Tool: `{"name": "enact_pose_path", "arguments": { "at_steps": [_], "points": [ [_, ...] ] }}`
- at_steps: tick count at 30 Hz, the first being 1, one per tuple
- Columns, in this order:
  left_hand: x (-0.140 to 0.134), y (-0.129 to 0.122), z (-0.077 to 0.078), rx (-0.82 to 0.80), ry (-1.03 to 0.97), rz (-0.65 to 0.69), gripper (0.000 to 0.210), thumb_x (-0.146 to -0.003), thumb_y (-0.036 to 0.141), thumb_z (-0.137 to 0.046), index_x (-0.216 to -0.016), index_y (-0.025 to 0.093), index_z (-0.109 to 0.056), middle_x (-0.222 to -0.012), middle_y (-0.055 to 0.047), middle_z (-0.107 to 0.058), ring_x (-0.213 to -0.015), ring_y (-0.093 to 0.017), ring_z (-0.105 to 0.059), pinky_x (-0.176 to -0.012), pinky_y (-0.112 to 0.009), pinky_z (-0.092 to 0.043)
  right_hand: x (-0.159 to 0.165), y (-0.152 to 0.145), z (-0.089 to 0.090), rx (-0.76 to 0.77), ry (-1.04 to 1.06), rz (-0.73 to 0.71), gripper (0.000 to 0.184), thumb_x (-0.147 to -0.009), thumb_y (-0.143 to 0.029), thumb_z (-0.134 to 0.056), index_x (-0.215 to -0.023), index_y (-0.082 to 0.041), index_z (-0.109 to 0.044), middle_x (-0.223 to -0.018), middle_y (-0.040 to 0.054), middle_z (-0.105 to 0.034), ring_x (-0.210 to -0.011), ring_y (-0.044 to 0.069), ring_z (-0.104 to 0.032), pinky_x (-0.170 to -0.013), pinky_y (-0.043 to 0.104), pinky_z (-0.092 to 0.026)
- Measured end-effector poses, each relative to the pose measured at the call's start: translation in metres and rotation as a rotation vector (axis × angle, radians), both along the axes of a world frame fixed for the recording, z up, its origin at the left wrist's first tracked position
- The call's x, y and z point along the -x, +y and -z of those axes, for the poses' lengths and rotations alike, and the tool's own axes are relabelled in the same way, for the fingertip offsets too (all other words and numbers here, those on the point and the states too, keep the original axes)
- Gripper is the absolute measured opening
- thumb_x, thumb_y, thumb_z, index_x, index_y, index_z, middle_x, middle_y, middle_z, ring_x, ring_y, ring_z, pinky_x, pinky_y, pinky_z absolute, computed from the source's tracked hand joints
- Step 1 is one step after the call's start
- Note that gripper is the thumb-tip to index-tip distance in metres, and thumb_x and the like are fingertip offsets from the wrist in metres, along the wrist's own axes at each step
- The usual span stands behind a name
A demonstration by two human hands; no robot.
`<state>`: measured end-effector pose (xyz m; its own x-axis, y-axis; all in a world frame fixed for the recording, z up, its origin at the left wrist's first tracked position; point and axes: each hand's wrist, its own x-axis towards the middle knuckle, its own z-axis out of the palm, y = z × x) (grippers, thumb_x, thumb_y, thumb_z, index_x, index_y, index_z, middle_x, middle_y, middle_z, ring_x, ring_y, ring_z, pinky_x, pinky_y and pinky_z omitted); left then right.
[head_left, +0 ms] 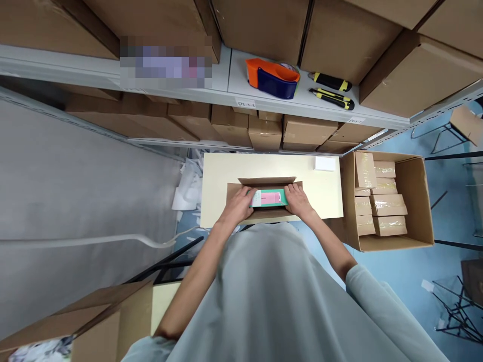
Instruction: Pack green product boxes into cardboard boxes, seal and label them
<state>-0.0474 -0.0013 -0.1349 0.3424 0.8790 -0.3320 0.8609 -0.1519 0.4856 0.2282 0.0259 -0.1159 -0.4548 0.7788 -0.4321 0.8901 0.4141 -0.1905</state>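
A green box with a pink printed panel (269,198) lies in an open brown carton (267,181) with its flaps spread, on the cream table in front of me. My left hand (240,204) is closed at the box's left end, beside a pale label. At the opposite end, the bent fingers of my right hand (298,200) press against the box and the carton's edge. Fingertips on both sides are partly hidden between box and carton.
A small white box (325,163) sits at the back right of the cream table (215,171). To the right, a large carton (396,244) holds several taped boxes. Overhead, a shelf (236,75) carries an orange-and-blue tape dispenser (273,79) and utility knives (332,90).
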Motion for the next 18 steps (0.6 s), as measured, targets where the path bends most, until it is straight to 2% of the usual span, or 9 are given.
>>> {"name": "enact_pose_path", "arguments": {
  "at_steps": [5, 10, 14, 18],
  "points": [
    [-0.005, 0.002, 0.003, 0.005, 0.029, 0.018, 0.08, -0.08, 0.008, -0.069, -0.159, 0.019, -0.059, -0.149, -0.019, -0.064, -0.142, -0.041, -0.058, -0.117, -0.053, -0.057, 0.002, 0.0, 0.007, -0.003, -0.045, -0.006, 0.059, -0.086, -0.015, -0.083, -0.14, -0.004, -0.06, -0.139, 0.028, -0.065, -0.131, 0.041, -0.054, -0.112, 0.051, -0.046],
    [0.003, 0.0, 0.002, -0.035, -0.006, -0.016, 0.078, -0.08, 0.011, -0.07, -0.157, 0.021, -0.061, -0.159, -0.018, -0.059, -0.146, -0.041, -0.056, -0.124, -0.056, -0.051, -0.001, 0.0, 0.005, -0.011, -0.049, -0.008, 0.067, -0.093, -0.019, -0.082, -0.151, -0.003, -0.055, -0.147, 0.0278, -0.063, -0.135, 0.04, -0.054, -0.115, 0.051, -0.045],
    [0.016, -0.007, -0.008, -0.101, -0.011, -0.1, 0.067, -0.089, 0.016, -0.064, -0.156, 0.02, -0.061, -0.158, -0.017, -0.06, -0.148, -0.039, -0.053, -0.126, -0.053, -0.047, -0.012, -0.005, -0.005, -0.046, 0.006, 0.011, 0.054, -0.097, -0.021, -0.078, -0.147, -0.008, -0.06, -0.15, 0.0256, -0.062, -0.136, 0.039, -0.054, -0.116, 0.052, -0.045],
    [0.027, -0.02, -0.02, -0.171, 0.021, -0.234, 0.064, -0.093, 0.018, -0.063, -0.157, 0.023, -0.058, -0.159, -0.017, -0.058, -0.149, -0.04, -0.051, -0.127, -0.058, -0.045, -0.033, -0.015, -0.021, -0.131, 0.112, 0.114, 0.042, -0.102, -0.021, -0.072, -0.142, -0.013, -0.065, -0.144, 0.0229, -0.064, -0.133, 0.039, -0.055, -0.114, 0.052, -0.048]
  ]
}}
